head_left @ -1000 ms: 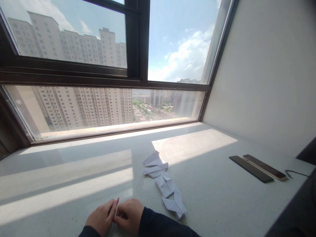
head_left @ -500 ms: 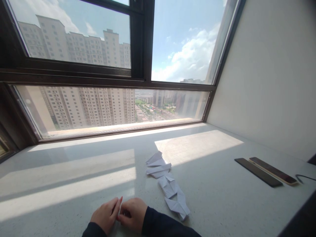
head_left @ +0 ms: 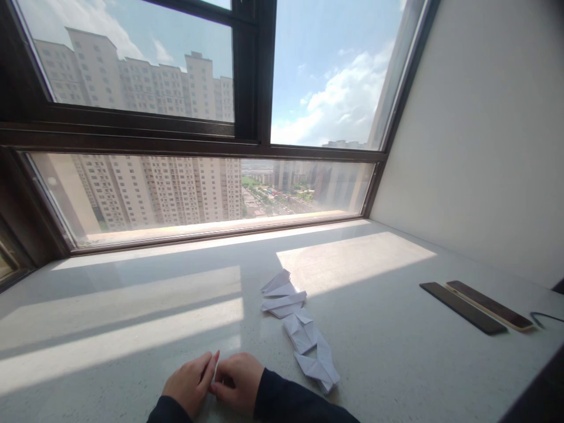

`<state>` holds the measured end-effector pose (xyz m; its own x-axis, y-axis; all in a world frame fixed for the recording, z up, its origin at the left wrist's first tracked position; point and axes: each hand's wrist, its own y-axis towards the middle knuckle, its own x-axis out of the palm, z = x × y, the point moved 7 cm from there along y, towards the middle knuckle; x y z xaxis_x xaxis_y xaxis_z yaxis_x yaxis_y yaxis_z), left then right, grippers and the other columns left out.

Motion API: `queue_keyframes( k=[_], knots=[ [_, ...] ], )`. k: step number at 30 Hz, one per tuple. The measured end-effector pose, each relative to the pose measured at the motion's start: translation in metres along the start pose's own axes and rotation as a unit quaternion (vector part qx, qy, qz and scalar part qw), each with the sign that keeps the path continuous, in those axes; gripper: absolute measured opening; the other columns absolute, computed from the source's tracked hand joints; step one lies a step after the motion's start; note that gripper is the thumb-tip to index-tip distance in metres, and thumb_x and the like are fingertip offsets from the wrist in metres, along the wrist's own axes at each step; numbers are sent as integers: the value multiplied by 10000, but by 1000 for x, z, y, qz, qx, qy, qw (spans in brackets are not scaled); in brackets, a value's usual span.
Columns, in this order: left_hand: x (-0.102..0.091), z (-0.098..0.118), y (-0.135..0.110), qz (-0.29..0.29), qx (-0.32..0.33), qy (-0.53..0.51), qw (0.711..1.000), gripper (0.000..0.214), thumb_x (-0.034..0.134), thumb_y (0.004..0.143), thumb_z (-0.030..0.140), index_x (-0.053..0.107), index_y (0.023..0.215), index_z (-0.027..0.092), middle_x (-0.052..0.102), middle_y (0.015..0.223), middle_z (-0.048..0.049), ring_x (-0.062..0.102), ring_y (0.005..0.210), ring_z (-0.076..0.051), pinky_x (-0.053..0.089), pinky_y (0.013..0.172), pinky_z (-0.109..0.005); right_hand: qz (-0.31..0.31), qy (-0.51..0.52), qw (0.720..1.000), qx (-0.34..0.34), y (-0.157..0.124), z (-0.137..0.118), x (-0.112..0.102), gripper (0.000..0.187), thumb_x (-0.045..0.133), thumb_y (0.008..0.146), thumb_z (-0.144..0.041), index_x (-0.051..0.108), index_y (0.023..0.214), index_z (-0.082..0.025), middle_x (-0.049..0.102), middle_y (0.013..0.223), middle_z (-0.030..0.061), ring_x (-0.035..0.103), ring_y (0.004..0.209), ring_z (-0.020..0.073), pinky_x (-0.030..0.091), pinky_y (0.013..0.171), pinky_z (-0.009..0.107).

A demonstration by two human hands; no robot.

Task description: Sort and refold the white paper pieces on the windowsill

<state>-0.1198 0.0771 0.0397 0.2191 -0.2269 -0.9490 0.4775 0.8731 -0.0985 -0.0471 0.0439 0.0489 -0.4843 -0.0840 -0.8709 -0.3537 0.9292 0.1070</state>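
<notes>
Close together at the bottom of the view, my left hand (head_left: pixel 188 380) and my right hand (head_left: pixel 241 379) meet at the fingertips above the white sill. Both have curled, closed fingers. A thin white edge (head_left: pixel 215 371), paper-like, shows between them; the rest of it is hidden by the hands. To the right of my hands lie several folded white papers. One folded paper (head_left: pixel 277 285) is farthest away, another (head_left: pixel 284 304) just in front of it, and more folded paper (head_left: pixel 301 332) leads down to a piece (head_left: pixel 319 369) beside my right sleeve.
The pale speckled sill (head_left: pixel 374 364) runs up to a dark-framed window (head_left: pixel 259 148). At the right lie a flat dark slab (head_left: pixel 462 308) and a phone-like dark slab (head_left: pixel 489 304), with a cable (head_left: pixel 546 317) beside them. A white wall (head_left: pixel 484 147) borders the right side.
My hands stay in nearly the same pose. The whole view has shifted very slightly; the papers and dark slabs lie as before.
</notes>
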Motion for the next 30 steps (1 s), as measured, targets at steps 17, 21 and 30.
queue_keyframes(
  k=[17, 21, 30],
  knots=[
    [0, 1, 0, 10, 4, 8, 1000, 356, 215, 844, 283, 506, 649, 220, 632, 659, -6, 592, 660, -153, 348, 552, -213, 0, -1, 1000, 3, -1, 1, 1, 141, 496, 690, -247, 608, 684, -161, 606, 570, -17, 478, 482, 82, 308, 462, 173],
    [3, -1, 1, 0, 0, 5, 1000, 358, 212, 844, 283, 518, 669, 219, 633, 670, -10, 590, 672, -156, 354, 557, -218, 2, 0, 1000, 4, -1, 0, -1, 131, 497, 688, -247, 600, 678, -167, 600, 568, -22, 486, 492, 83, 305, 467, 171],
    [2, -2, 1, 3, -12, 25, 1000, 343, 236, 847, 277, 526, 671, 228, 639, 680, 7, 595, 674, -150, 350, 546, -208, 8, 15, 1000, 7, -1, 1, 0, 117, 511, 666, -237, 600, 656, -162, 596, 551, -16, 475, 482, 81, 293, 460, 167]
  ],
)
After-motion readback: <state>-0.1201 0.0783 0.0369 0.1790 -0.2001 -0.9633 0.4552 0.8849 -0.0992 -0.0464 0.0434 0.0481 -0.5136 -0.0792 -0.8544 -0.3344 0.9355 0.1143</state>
